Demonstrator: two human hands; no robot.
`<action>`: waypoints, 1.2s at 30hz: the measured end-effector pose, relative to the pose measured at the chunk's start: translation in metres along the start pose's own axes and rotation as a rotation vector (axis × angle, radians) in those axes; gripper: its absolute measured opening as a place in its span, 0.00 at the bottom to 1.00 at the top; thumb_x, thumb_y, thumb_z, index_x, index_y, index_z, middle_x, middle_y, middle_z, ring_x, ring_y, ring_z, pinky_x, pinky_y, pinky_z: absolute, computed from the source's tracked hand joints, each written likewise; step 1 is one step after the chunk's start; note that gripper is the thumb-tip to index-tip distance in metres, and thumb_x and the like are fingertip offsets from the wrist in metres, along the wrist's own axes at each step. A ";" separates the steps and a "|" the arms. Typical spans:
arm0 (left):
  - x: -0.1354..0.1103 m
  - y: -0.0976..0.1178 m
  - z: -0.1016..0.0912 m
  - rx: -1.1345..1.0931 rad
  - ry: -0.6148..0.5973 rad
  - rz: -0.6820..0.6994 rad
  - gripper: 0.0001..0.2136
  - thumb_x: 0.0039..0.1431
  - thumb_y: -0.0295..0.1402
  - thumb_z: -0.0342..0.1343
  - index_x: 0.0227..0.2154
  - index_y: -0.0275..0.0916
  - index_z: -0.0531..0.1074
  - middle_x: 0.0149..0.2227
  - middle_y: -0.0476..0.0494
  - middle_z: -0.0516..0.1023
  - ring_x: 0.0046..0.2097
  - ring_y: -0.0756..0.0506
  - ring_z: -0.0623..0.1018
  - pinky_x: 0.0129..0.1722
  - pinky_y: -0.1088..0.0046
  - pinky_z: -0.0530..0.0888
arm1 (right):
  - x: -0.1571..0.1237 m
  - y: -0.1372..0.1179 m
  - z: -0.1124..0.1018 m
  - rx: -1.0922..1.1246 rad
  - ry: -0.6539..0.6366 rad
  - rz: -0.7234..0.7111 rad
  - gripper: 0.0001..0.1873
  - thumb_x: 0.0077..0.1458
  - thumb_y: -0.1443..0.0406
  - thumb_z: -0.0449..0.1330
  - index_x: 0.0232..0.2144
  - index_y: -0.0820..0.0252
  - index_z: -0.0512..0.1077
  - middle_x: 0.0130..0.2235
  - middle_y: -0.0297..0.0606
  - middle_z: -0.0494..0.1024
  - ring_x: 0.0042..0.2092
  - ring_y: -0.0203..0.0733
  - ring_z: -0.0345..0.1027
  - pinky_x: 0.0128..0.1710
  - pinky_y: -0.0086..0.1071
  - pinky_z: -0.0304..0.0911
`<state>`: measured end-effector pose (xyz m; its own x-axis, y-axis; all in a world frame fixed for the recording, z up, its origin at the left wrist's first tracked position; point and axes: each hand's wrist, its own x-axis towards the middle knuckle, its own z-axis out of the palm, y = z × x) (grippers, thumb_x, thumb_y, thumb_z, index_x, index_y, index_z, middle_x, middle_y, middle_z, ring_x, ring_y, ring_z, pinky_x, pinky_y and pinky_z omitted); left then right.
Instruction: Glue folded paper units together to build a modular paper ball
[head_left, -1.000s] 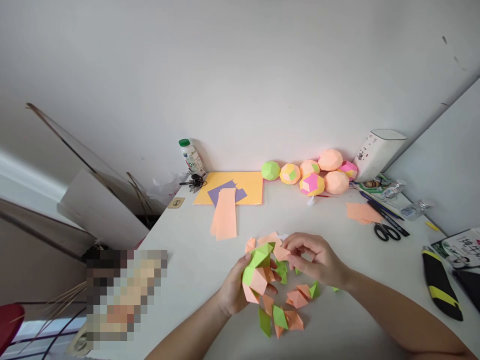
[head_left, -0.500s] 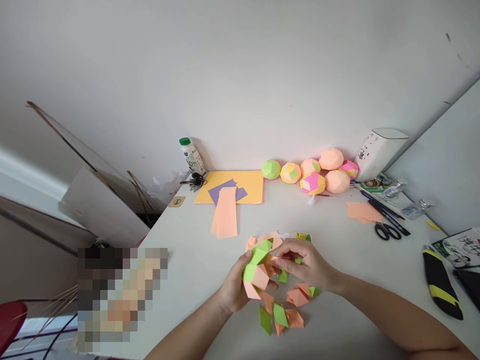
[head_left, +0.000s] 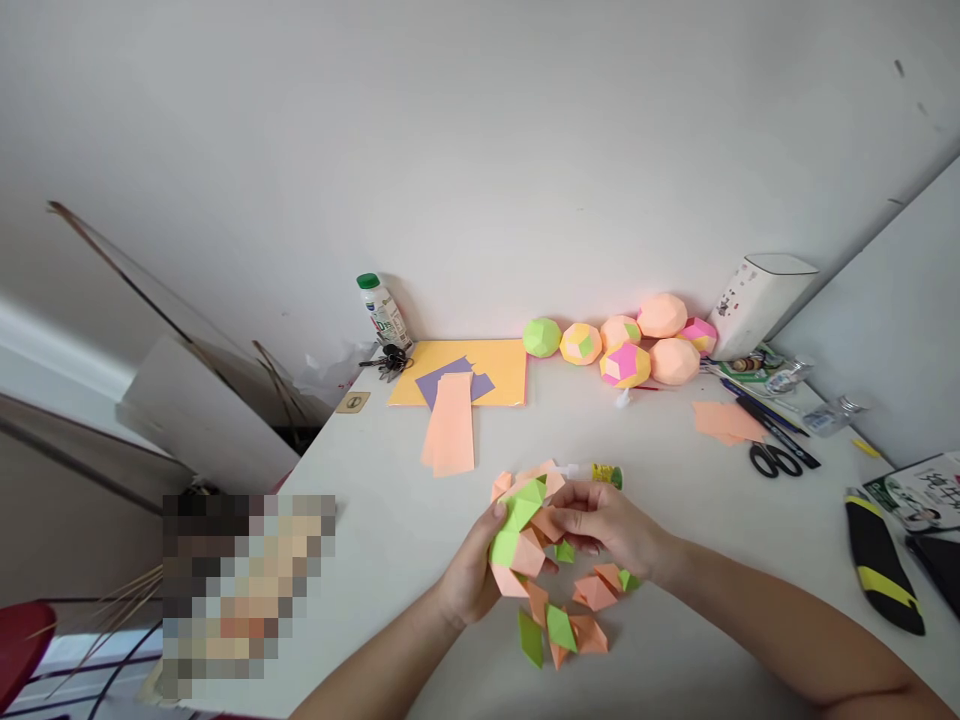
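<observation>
My left hand [head_left: 474, 568] grips a partly built folded-paper ball [head_left: 517, 522] of green and peach pieces from its left side. On the ball's right side, my right hand [head_left: 611, 522] pinches a peach paper flap [head_left: 545, 523] at the open edge. Part of the flap is hidden behind my fingers. Loose folded pieces, a peach one [head_left: 597, 590] and a green one [head_left: 560, 628] among them, lie on the table below my hands. Just behind my right hand lies a glue tube [head_left: 606, 474] with a yellow and green end.
Finished paper balls [head_left: 625, 364] are grouped along the wall. Peach paper strips [head_left: 454, 425] lie over a yellow sheet [head_left: 499, 372] at the back left, near keys [head_left: 391, 360] and a bottle [head_left: 382, 310]. Scissors [head_left: 775, 460] and a black-yellow knife [head_left: 885, 565] are at the right on the white table [head_left: 390, 530].
My right hand has shifted slightly and its fingers have turned at the peach flap, lying closer to the ball. My left hand keeps its hold, with the ball barely moved.
</observation>
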<state>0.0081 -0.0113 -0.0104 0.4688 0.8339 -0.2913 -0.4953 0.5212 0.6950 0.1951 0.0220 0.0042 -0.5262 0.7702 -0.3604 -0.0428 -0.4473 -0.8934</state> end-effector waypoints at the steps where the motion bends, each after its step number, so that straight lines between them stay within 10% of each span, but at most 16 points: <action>1: 0.000 0.000 0.000 0.003 0.006 0.001 0.25 0.56 0.49 0.50 0.47 0.33 0.70 0.38 0.34 0.79 0.31 0.41 0.79 0.34 0.65 0.73 | 0.001 0.001 0.000 0.027 -0.005 0.035 0.16 0.46 0.55 0.67 0.28 0.62 0.70 0.23 0.30 0.69 0.20 0.26 0.52 0.19 0.26 0.46; 26: 0.001 -0.001 0.002 0.020 0.050 -0.033 0.26 0.54 0.51 0.51 0.46 0.33 0.71 0.35 0.36 0.80 0.29 0.42 0.79 0.31 0.67 0.73 | 0.004 0.007 0.000 0.139 -0.091 0.070 0.17 0.47 0.56 0.67 0.26 0.62 0.67 0.22 0.29 0.67 0.19 0.25 0.52 0.19 0.26 0.40; 36: -0.001 0.000 0.004 0.065 0.052 0.107 0.24 0.59 0.46 0.49 0.52 0.35 0.65 0.38 0.36 0.79 0.34 0.40 0.78 0.33 0.66 0.72 | -0.008 -0.007 0.002 0.068 -0.058 -0.028 0.14 0.48 0.57 0.66 0.29 0.62 0.69 0.25 0.31 0.72 0.22 0.29 0.60 0.21 0.26 0.54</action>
<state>0.0110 -0.0130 -0.0074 0.3767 0.8932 -0.2456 -0.4911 0.4174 0.7646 0.1979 0.0183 0.0139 -0.5724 0.7560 -0.3176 -0.1145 -0.4572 -0.8819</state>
